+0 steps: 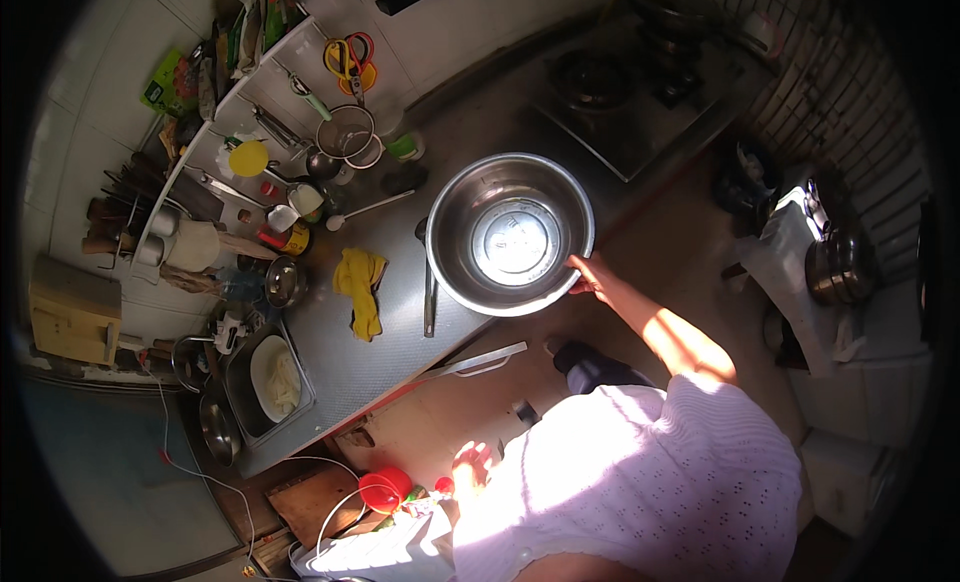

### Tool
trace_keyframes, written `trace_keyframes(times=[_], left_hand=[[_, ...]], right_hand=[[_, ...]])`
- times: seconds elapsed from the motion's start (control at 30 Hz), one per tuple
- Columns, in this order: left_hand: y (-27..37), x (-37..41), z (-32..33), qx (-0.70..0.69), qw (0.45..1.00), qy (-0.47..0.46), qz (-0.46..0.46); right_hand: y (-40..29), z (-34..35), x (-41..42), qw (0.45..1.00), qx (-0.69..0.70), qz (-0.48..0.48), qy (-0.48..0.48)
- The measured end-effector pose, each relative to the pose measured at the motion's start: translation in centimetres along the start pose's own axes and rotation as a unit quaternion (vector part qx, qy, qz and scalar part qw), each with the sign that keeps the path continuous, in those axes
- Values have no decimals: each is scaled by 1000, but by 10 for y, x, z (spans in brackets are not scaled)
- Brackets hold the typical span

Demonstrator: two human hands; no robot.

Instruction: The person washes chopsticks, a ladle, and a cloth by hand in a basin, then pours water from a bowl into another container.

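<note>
My right hand grips the near right rim of a wide stainless steel basin, which is at the counter's front edge. Light shines on the basin's bottom, and nothing solid can be made out inside. My left hand is low beside my body, fingers apart, with nothing in it. A long dark-handled utensil lies on the counter just left of the basin, partly hidden by it. Farther left, a yellow cloth lies crumpled on the metal counter.
At the left, a sink holds a white bowl with pale contents. A stove is beyond the basin. Utensils and scissors hang along the wall. An open drawer juts out below the counter, above a red bucket.
</note>
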State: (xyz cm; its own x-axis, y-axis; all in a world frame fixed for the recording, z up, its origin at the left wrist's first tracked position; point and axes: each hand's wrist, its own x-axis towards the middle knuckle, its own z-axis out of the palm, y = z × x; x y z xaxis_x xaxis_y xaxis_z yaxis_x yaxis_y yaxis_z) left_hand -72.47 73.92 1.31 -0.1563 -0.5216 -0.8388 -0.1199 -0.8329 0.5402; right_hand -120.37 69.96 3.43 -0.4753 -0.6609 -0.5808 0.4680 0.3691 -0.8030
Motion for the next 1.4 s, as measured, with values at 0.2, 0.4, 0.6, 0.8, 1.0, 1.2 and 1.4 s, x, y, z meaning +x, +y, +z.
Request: trace_keyframes(times=[0.2,0.4,0.6,0.8,1.0,1.2,1.4], left_hand=[[14,31,9,-45,999,-8,-11],[30,53,24,-49,998,-29,-18],[45,53,46,-138,989,-31,51],[106,54,105,-10,998,34,55],[193,84,220,14,990,-1,141],[208,107,261,-35,992,-44,110],[200,110,269,-69,990,-66,104]], right_hand=[[-34,-20,24,980,53,128,-141],[-20,-29,55,979,113,127,-111],[-93,-33,25,886,-422,116,-152],[-152,24,70,754,-486,-434,83],[-161,79,195,623,-610,-459,166],[-153,97,240,589,-684,-393,175],[-143,93,261,534,-700,-431,199]])
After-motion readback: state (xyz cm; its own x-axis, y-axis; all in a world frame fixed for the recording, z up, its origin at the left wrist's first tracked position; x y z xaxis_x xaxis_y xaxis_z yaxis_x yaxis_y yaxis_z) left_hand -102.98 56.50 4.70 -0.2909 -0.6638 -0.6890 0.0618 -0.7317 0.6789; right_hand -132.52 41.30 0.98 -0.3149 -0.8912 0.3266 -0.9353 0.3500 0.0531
